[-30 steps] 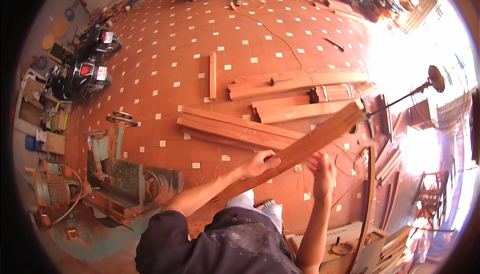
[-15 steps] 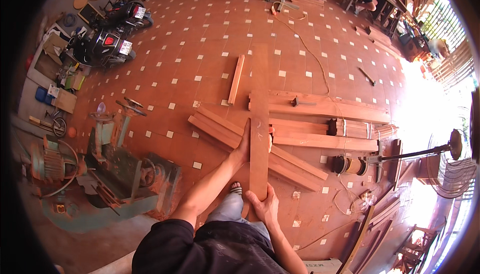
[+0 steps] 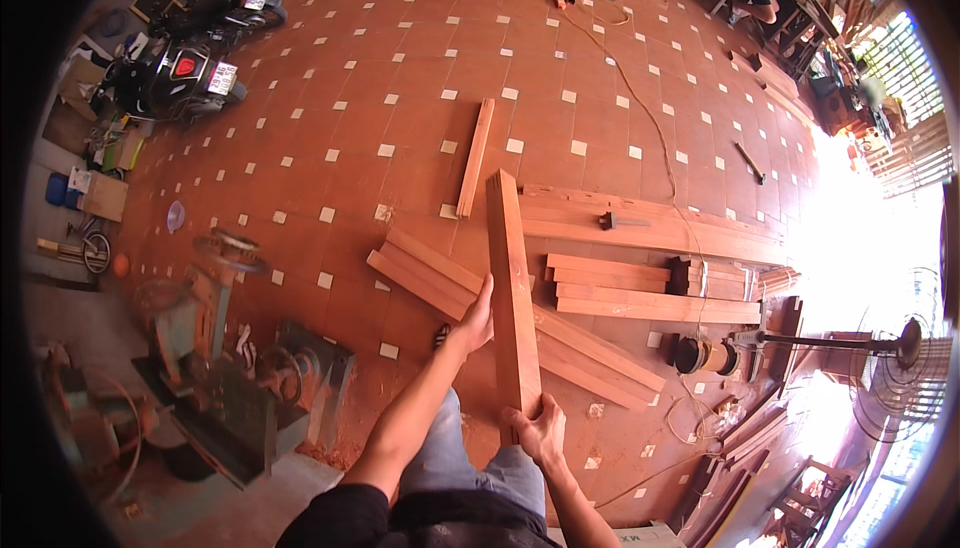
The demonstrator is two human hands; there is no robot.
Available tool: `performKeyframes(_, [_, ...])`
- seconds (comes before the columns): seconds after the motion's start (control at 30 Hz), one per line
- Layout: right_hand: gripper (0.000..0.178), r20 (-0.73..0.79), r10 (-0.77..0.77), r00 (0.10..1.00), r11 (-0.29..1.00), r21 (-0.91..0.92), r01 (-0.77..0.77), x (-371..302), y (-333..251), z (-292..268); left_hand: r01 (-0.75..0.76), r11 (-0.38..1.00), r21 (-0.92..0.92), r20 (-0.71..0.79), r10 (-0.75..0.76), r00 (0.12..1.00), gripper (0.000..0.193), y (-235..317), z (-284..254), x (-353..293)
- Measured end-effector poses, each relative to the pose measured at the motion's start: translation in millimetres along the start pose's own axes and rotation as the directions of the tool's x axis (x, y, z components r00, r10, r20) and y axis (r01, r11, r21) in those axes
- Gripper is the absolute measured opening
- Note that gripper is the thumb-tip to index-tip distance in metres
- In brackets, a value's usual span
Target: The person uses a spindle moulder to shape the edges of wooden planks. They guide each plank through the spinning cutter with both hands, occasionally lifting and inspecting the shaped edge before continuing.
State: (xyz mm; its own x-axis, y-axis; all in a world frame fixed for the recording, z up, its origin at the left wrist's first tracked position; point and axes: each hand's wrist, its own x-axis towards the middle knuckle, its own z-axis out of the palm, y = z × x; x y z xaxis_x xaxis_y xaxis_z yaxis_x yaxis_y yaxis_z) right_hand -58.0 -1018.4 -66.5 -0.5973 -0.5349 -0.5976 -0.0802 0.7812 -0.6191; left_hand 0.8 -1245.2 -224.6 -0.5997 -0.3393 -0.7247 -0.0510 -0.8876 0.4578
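In both my hands is a long reddish-brown wooden beam (image 3: 514, 298), pointing away from me over the floor, with two of its long faces showing. My left hand (image 3: 478, 318) grips it partway along its left side; its fingers are mostly hidden by the wood. At the near end, my right hand (image 3: 538, 430) is wrapped round the beam, thumb on top. Beneath and beyond it, crossed boards (image 3: 600, 353) lie slanted on the tiles. More thick boards (image 3: 650, 226) lie to the right, a dark clamp-like tool (image 3: 620, 221) on one of them.
A green woodworking machine (image 3: 225, 388) stands close on my left. A pedestal fan (image 3: 905, 343) lies at the right. One narrow strip of wood (image 3: 475, 158) and a hammer (image 3: 750, 163) rest on the tiled floor. A cable (image 3: 640, 118) runs across it. Motorbikes (image 3: 170, 78) are parked far left.
The beam's far end has come nearer to me and the beam has rolled, now showing a second long face. Both hands still hold it. My view has shifted with a step.
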Motion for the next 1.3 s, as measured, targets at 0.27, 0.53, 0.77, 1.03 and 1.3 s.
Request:
performKeyframes(0.27, [0.05,-0.071,0.216,0.974,0.973,-0.062,-0.22,243.5,21.3,182.2,0.27,0.931,0.245,-0.41,-0.153,0.899,0.087,-47.5,-228.3,-43.8])
performKeyframes(0.53, [0.053,-0.145,0.192,0.971,0.951,-0.215,-0.221,409.0,4.4,331.7,0.494,0.864,0.095,-0.704,-0.293,0.647,0.065,-131.7,-365.3,-120.0])
performKeyframes(0.77, [0.073,-0.362,-0.132,0.923,0.946,-0.323,0.008,579.1,24.4,420.7,0.491,0.867,0.08,-0.76,-0.266,0.593,0.055,-226.0,-445.8,-140.7])
performKeyframes(1.03, [0.025,-0.497,-0.31,0.81,0.915,-0.386,0.113,652.8,-15.8,379.5,0.566,0.82,0.09,-0.73,-0.332,0.598,0.043,-207.4,-411.5,-114.0])
performKeyframes(1.3, [0.034,-0.214,0.1,0.972,0.936,-0.31,-0.164,326.5,173.6,282.1,0.461,0.817,0.346,-0.63,-0.162,0.76,0.044,-137.9,-358.1,-112.2])
